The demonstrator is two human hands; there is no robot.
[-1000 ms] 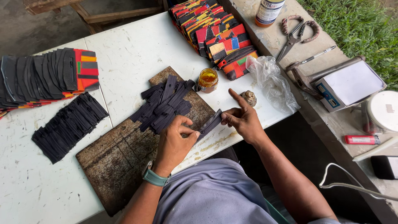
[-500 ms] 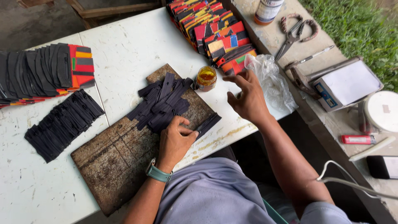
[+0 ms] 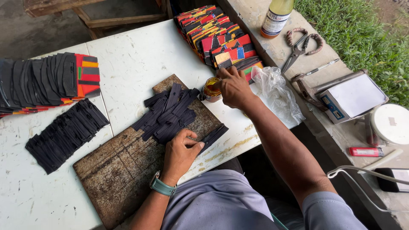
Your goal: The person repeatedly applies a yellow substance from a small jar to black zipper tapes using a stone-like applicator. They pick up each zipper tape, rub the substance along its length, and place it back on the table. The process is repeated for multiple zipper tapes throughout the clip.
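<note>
Reaching into the small amber jar (image 3: pixel 211 88), the right hand (image 3: pixel 233 87) is sitting over its mouth with fingers pinched narrow at the rim; cannot tell if anything is between the fingertips. Jar is standing at the far corner of the rusty metal plate (image 3: pixel 115 170), touching or just beside it.

Left hand (image 3: pixel 181 153) is pressing down on 1 black strip (image 3: pixel 211 136) at the plate's near edge, fingers curled, thumb on top, pinning it flat. Loose pile of black strips (image 3: pixel 168 113) is lying on the plate between the 2 hands.

Step in hand, my read: dipping for glue or paste while the strip is being held ready. Next move is calling for bringing the right fingers back to the pinned strip without dripping, left hand keeping it fixed.

Further out: row of black strips (image 3: pixel 66 134) fanned on the white table (image 3: pixel 136 55) at left, stack of black pieces with red, orange and green stripes (image 3: pixel 51 79) beyond it. Box of red, yellow and black pieces (image 3: pixel 217 36) behind the jar. Clear plastic bag (image 3: pixel 277 91) just right of the hand. On the concrete ledge: bottle with white label (image 3: pixel 275 17), scissors (image 3: pixel 300 44), white-topped scale (image 3: pixel 351 96), red lighter (image 3: pixel 365 151).
</note>
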